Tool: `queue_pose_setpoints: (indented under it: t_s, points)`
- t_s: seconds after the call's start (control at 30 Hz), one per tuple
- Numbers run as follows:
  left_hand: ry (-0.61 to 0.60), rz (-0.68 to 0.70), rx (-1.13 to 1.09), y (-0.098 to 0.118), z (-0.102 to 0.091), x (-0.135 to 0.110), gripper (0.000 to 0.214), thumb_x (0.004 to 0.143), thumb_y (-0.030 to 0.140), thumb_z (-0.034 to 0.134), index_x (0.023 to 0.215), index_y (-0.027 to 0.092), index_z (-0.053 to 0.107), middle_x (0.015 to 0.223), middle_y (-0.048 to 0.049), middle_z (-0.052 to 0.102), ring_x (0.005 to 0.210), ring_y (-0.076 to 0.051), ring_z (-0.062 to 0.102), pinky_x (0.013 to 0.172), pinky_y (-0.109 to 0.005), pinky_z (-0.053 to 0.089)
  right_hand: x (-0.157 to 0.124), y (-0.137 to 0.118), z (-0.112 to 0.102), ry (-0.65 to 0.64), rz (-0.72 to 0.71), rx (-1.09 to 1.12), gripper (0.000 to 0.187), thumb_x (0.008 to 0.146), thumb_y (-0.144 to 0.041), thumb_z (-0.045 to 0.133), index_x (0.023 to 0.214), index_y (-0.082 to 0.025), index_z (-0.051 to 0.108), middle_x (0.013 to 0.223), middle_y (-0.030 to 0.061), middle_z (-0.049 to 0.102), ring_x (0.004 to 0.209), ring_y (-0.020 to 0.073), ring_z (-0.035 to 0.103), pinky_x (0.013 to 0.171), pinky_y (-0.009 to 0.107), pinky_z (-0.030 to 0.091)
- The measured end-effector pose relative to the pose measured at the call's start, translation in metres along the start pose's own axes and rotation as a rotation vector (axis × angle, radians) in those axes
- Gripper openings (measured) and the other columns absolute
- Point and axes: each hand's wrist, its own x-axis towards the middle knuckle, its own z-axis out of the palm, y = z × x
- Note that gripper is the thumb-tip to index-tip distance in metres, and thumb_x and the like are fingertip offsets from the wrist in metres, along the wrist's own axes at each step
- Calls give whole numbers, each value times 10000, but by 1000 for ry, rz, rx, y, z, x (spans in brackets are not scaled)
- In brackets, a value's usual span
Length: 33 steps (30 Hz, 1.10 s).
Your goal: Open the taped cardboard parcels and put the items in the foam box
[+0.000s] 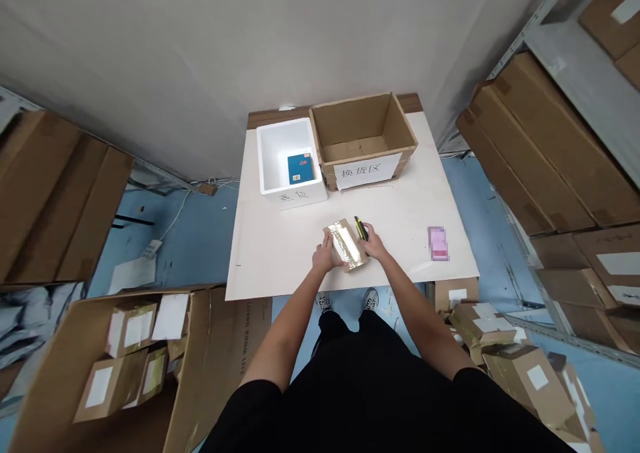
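A small taped cardboard parcel with a white label lies near the front of the white-topped table. My left hand grips its left side, thumb along the near edge. In my right hand, just right of the parcel, is a black and yellow box cutter pointing away from me. Whether its blade is out cannot be made out. Behind the parcel stands a white foam box with a blue box inside. Beside it is an open cardboard box with a handwritten paper sign.
A pink item lies at the table's right. A large carton holding several parcels stands at the lower left. More parcels are piled at the lower right. Shelves with large cartons flank both sides.
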Motion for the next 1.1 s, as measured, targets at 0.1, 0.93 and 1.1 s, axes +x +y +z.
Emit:
queue_pose_setpoints:
  t_s: [0.1,0.93,1.1]
  points:
    - [15,-4,-60,8,9,0,1439,684,688,865,1739,365,-57,1816,20,-142,1477,-409,445,1084,-481,543,-1,-49,16,-82,-68,-250,762,1019,-261,451,1724,-239,164,1237,94,764,1027,274,735,911,354,560]
    - [-9,33,-109,13,15,5,1422,655,655,886,1745,366,19,1814,32,-161,1435,-469,424,1073,-569,540,-22,-90,33,-232,161,-731,768,997,-261,563,1709,-318,278,1291,126,763,1113,316,750,846,358,533]
    - [-11,24,-109,13,15,6,1452,642,734,855,1741,368,-21,1820,26,-142,1438,-468,419,1082,-573,531,-31,-92,20,-333,193,-736,910,865,-384,790,1668,-308,368,1313,143,750,1153,355,732,826,361,545]
